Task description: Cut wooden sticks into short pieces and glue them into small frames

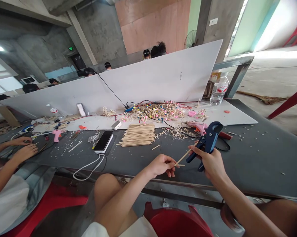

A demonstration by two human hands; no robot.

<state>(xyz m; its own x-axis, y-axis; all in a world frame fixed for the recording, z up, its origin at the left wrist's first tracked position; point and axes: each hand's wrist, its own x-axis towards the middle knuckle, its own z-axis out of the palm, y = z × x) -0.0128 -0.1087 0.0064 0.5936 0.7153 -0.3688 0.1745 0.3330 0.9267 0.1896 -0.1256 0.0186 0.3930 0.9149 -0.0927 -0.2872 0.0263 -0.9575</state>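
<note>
My left hand (pixel 164 165) is closed in a pinch on a thin wooden stick (pixel 183 157), above the table's front edge. A second, shorter stick end (pixel 181 165) sticks out from the same fingers. Slanting up to the right, the longer stick reaches the fingertips of my right hand (pixel 212 161); whether they grip it I cannot tell. That right hand is wrapped round dark blue hand cutters (pixel 209 140), with the head pointing up and away. Further left on the table lies a flat pile of long wooden sticks (pixel 138 135).
Behind lies a heap of short sticks with coloured ends (pixel 160 111), before a white partition (pixel 163 75). A pink glue gun (pixel 200 127), a phone (pixel 103 141) with a white cable and a water bottle (pixel 219 90) stand around. At left, another person's hands (pixel 26 151) work.
</note>
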